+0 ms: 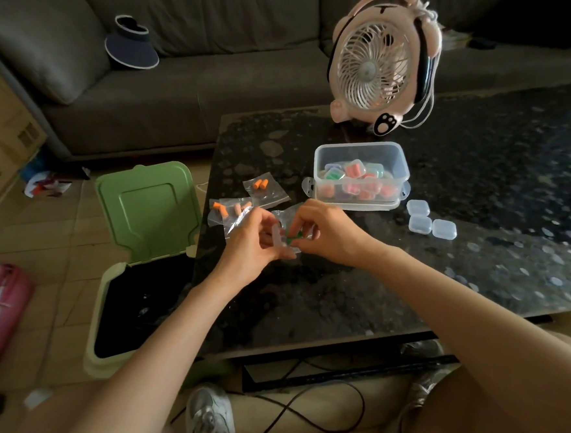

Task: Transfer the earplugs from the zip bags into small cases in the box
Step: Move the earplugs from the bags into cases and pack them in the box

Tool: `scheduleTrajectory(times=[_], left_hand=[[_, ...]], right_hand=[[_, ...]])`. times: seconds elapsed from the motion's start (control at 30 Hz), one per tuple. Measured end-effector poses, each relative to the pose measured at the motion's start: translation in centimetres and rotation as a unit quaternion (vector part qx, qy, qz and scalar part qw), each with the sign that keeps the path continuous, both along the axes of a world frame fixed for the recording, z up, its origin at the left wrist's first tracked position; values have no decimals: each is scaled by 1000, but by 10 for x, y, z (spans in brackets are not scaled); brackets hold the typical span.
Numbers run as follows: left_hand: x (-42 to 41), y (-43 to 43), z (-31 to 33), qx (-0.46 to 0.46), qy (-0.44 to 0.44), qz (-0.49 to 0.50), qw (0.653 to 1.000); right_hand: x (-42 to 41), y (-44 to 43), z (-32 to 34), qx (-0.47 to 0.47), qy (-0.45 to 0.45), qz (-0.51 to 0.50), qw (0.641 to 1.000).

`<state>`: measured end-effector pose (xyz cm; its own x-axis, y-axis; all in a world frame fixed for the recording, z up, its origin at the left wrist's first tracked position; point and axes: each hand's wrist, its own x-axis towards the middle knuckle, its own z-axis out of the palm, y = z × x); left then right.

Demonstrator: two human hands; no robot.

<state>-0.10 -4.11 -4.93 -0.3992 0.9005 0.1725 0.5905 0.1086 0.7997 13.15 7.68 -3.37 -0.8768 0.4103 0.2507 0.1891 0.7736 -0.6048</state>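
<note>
– Progress on the plugs?
– Well past halfway, I judged. The box (357, 144) on the table (317, 298) held a heap of cases (355, 174) with plugs inside.
– And what was left?
– Three empty cases (420, 224) lay just beside the box, and other bags (266, 188), with orange and pink plugs in them, lay flat near the hands.
– The hands?
– The left hand (245, 246) and right hand (329, 237) were close together over the table. Each pinched a side of one bag (285, 213) with a green plug (292, 241) inside. Whether its zip was open, I couldn't tell.
– So that plug wasn't cased?
– Not yet. It sat in the bag, between the fingertips.
</note>
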Motion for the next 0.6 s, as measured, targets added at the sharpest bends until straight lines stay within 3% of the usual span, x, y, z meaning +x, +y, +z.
scheduleTrajectory(times=[0.17, 0.37, 0.47, 0.6], left_hand=[[0, 0, 0, 20, 15, 3, 1000], [1, -1, 4, 18, 14, 23, 999], [-1, -1, 6, 28, 44, 40, 998], [1, -2, 9, 45, 85, 45, 994]], right_hand=[[0, -2, -3, 34, -20, 7, 999], [1, -2, 8, -30, 16, -44, 998], [2, 1, 9, -151, 40, -83, 984], [2, -1, 12, -340, -19, -96, 935]])
